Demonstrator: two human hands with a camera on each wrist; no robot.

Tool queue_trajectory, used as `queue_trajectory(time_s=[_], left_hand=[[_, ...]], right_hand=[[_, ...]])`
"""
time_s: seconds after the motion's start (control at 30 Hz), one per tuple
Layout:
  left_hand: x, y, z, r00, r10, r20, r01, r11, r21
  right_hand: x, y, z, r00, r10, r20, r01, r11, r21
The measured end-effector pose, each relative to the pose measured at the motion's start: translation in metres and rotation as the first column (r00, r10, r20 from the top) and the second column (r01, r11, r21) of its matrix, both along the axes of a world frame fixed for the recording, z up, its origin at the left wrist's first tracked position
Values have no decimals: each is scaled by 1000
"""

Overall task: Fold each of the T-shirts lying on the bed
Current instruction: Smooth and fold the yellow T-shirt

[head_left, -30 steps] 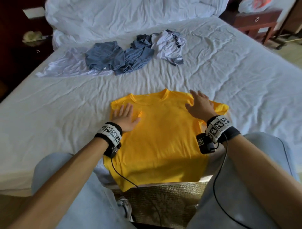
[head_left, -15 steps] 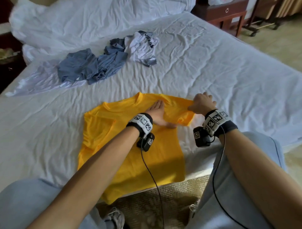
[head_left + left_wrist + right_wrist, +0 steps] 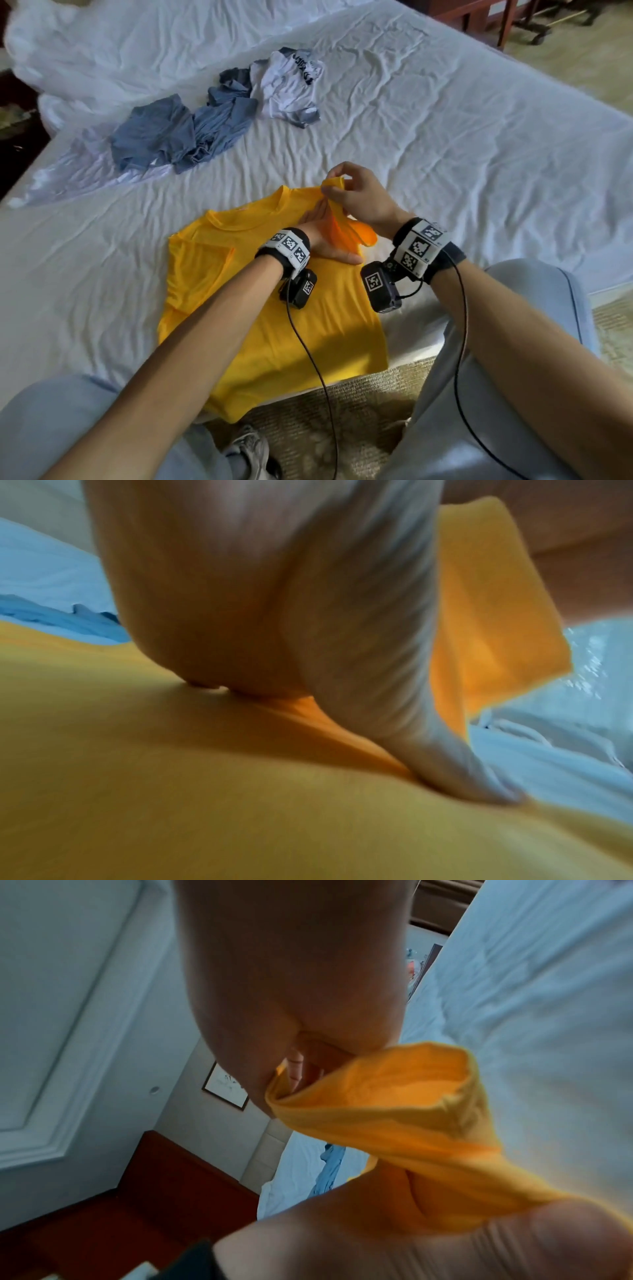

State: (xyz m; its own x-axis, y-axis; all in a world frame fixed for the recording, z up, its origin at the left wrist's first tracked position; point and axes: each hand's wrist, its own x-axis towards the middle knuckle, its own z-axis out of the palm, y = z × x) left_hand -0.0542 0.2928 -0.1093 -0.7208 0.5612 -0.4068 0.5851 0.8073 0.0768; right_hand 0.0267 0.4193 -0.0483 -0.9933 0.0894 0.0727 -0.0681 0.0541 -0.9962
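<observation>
Far out beyond your left hand [image 3: 327, 240], toward the far left of the bed [image 3: 479, 144], a white shirt [image 3: 78, 171] lies spread flat with a crumpled blue shirt [image 3: 161, 135] partly on top of it; just beside that to the right sits another bunched blue-grey shirt [image 3: 226, 116], touching a rumpled white shirt with dark lettering [image 3: 287, 89]. Nearer you, the yellow T-shirt [image 3: 267, 308] lies flat on the sheet under your left forearm, its hem hanging over the bed's near edge above the woven rug [image 3: 359, 428]. Your left hand rests on that shirt with straight fingers, edge pressed down into the cloth near the collar, thumb lying along the fabric toward your right wrist; the left wrist view shows the palm [image 3: 274, 601] standing on the yellow cloth with a raised flap just behind it. Immediately to the right, touching your left hand's far side, your right hand [image 3: 359, 202] pinches the shirt's right sleeve [image 3: 337, 183] between thumb and curled fingers and holds it lifted above the sheet, the cloth draped over your left hand's edge. The right wrist view shows the sleeve opening [image 3: 394, 1091] bunched in that grip.
</observation>
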Motion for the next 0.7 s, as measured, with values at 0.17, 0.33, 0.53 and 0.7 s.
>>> queue_trajectory(time_s=[0.17,0.33,0.53,0.7], left_hand=[[10,-52,6,996,89,12,-88,996,-25],[42,-132,30,974,221,57,-218,975,-49],[70,-221,15,941,334,52,-338,934,117],[66,-259,25,912,407,-44,-402,911,93]], right_hand=[[-12,-26,0,997,-38,74,38,999,6],[-12,-62,1,981,150,120,-180,937,299],[-4,-73,-44,972,114,204,-233,390,891],[-3,-69,-45,986,91,143,-169,513,842]])
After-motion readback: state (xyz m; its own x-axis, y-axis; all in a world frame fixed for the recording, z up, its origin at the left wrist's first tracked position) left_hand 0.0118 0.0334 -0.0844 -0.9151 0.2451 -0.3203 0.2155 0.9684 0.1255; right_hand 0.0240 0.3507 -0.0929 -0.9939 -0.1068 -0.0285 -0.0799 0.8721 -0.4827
